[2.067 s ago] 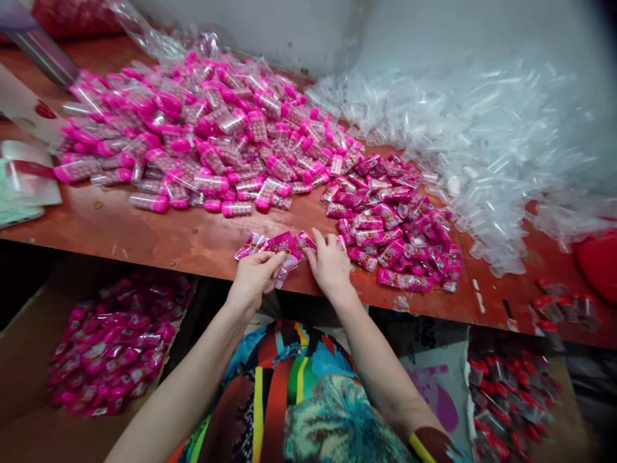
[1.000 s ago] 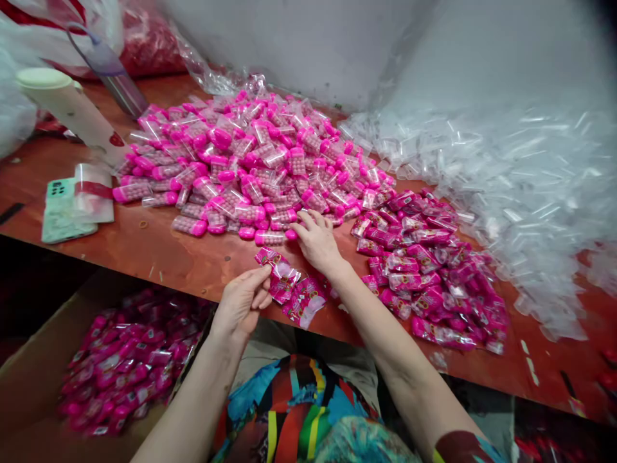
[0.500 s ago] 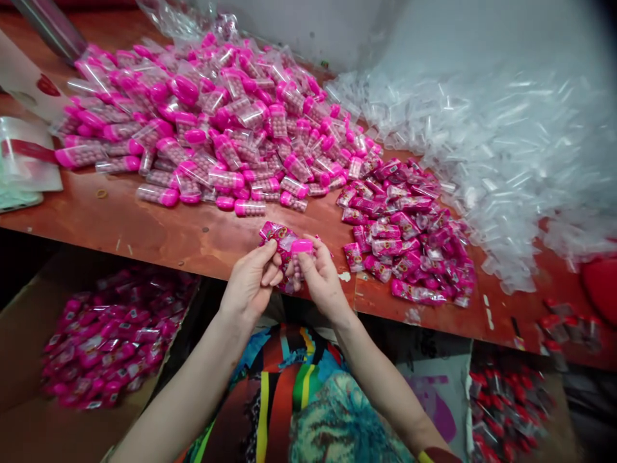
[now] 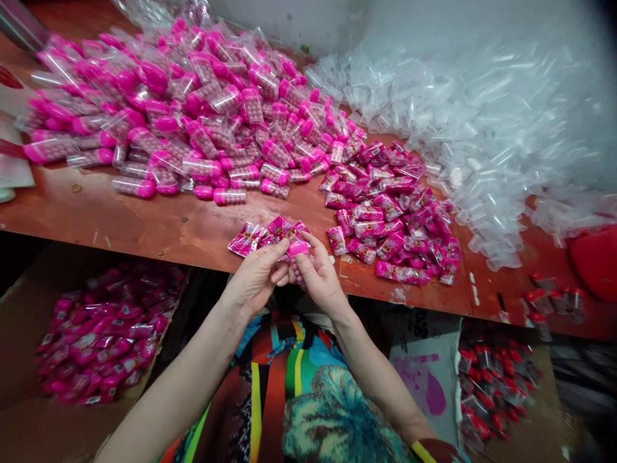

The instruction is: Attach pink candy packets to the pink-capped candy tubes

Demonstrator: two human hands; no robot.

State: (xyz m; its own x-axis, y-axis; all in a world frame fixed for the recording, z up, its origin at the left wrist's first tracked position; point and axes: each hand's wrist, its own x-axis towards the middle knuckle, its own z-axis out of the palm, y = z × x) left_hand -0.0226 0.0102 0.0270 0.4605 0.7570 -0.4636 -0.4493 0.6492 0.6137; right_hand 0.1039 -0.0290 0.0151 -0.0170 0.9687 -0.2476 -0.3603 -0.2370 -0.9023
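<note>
Just in front of the table's near edge, my two hands meet. My right hand [image 4: 321,273] grips a small clear tube of pink beads by its bright pink cap [image 4: 297,247], thumb on the near side. My left hand [image 4: 258,273] is pinched closed, its fingertips against the cap's left side; what lies between them is hidden, perhaps thin film. Several flat printed pink wrappers [image 4: 247,238] lie on the table right behind my fingers.
A large heap of pink-capped bead tubes [image 4: 202,122] covers the back left. Filled pink packets [image 4: 380,218] lie to the right, with empty clear tubes [image 4: 482,141] beyond. Below the table [image 4: 144,222], a carton [image 4: 19,334] holds pink packets, and red-capped tubes [image 4: 496,386] sit at right.
My hands have drawn closer together, the left fingertips now against the pink cap. More of the flat wrappers shows behind them. The whole view has shifted slightly.
</note>
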